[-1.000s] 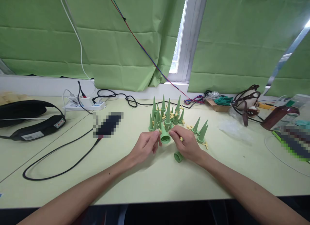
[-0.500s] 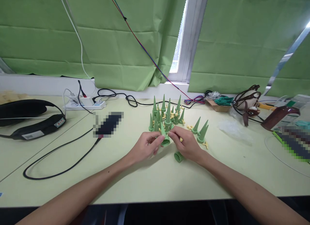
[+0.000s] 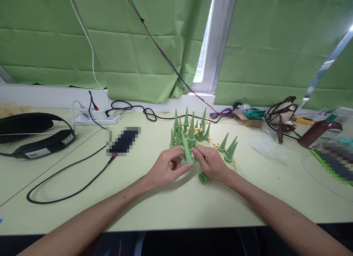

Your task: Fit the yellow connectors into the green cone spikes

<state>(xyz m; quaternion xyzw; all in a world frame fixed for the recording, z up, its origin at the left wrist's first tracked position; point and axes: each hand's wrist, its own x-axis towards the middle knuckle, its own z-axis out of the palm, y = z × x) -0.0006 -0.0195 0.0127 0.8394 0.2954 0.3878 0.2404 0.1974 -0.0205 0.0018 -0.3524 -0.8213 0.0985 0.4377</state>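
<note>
My left hand [image 3: 171,164] is closed on the base of a green hollow plastic spike [image 3: 186,147], thumb in front and fingers behind; its point tilts up and away. My right hand [image 3: 211,162] pinches at the right side of that base, and what its fingertips hold is hidden. Just below the right hand, another green spike [image 3: 203,178] lies with its open round end toward me. Behind both hands, several green spikes [image 3: 191,132] stand point-up with small yellow valve pieces [image 3: 196,131] among them.
Right of my hands stand a few more spikes [image 3: 230,152] beside a yellow valve piece [image 3: 235,164]. Clear plastic film [image 3: 267,149] and a brown bottle [image 3: 320,134] lie farther right. On the left are a cabled dark device [image 3: 124,141], a power strip [image 3: 96,118] and a black headset-like object [image 3: 46,144].
The held spike has turned so its open base no longer faces me. My left thumb has shifted right along the base. My right hand stays close beside it.
</note>
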